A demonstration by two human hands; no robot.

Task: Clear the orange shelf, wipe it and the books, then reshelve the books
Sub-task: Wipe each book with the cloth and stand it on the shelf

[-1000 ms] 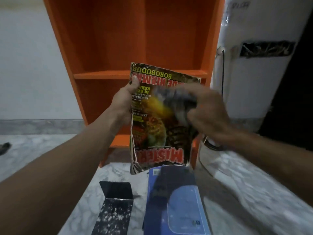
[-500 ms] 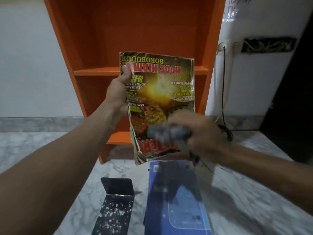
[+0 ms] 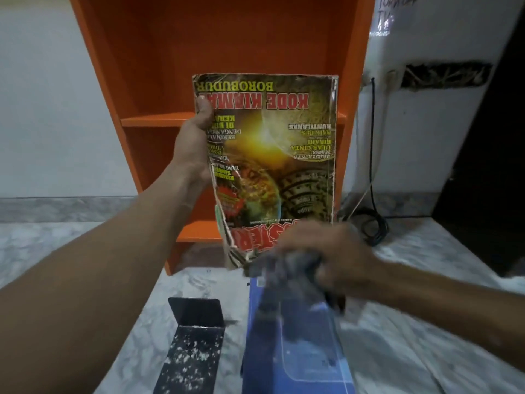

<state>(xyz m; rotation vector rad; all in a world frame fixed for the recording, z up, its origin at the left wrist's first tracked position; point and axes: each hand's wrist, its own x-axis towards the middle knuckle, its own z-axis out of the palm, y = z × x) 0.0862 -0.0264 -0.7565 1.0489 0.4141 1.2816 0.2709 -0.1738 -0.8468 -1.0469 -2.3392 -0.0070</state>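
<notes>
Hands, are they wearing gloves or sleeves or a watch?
No. The left hand and right hand are bare, without gloves. The left forearm and right forearm show no sleeves, watch or bracelet. The right hand is too blurry to check for rings.

Domestic room, floor level. Marble-patterned floor [image 3: 426, 351]; white wall [image 3: 42, 109] with grey skirting [image 3: 56, 206]; orange shelf [image 3: 227, 38] standing against it. Far right, black cable [image 3: 372, 137] hanging from a wall socket [image 3: 393, 76].

upside-down magazine [image 3: 272, 166] cover reading "KODE KIAMAT", "BOROBUDUR", "KUNTILANAK"; other text too blurred
</notes>
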